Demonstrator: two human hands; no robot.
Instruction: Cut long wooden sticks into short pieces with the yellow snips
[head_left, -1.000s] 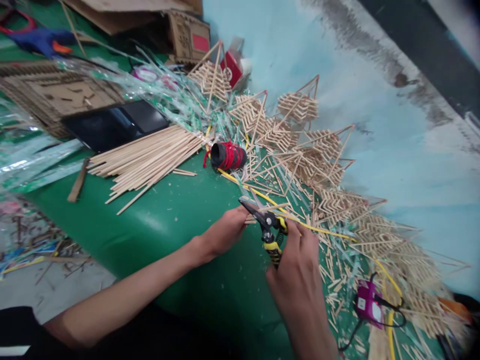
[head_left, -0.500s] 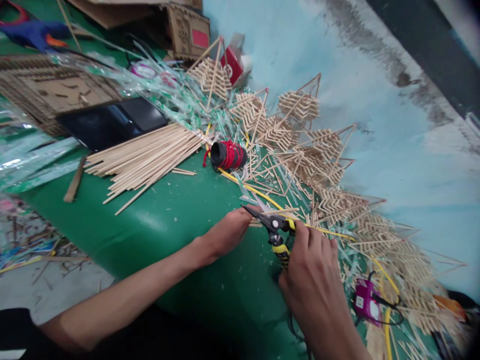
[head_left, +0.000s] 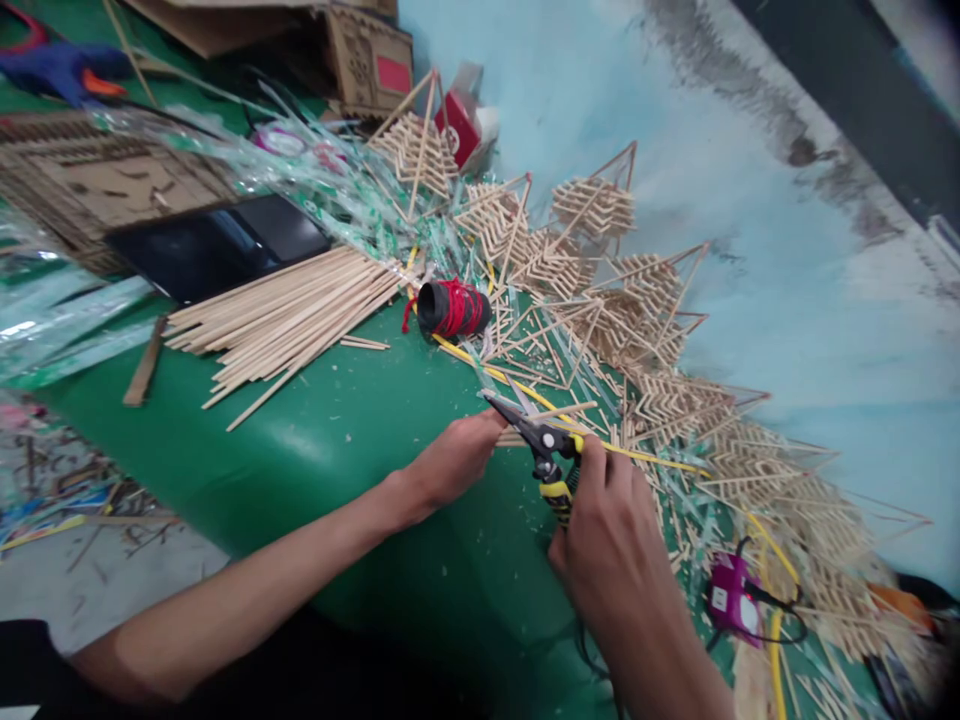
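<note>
My right hand (head_left: 619,545) is wrapped round the yellow and black handles of a pair of pruning shears (head_left: 551,440). The blades stand apart and point up and to the left. My left hand (head_left: 469,450) is closed on thin wooden sticks (head_left: 562,411), whose ends jut out to the right past the shears. One stick lies across at the blades; whether the blades touch it I cannot tell. Just behind the hands, short cut pieces of stick (head_left: 536,350) are scattered beside a black tube (head_left: 454,308) wound with red cord.
A pile of long sticks (head_left: 285,325) lies at left by a dark phone-like slab (head_left: 217,245). Several stick-built pieces (head_left: 577,265) line the wall. A yellow cable (head_left: 652,458) crosses the green surface (head_left: 337,430). A purple device (head_left: 733,597) sits at right.
The shears' handles have drawn closer together and the right-hand fingers have curled in more. The left hand keeps its hold on the sticks. The whole view has shifted slightly.
</note>
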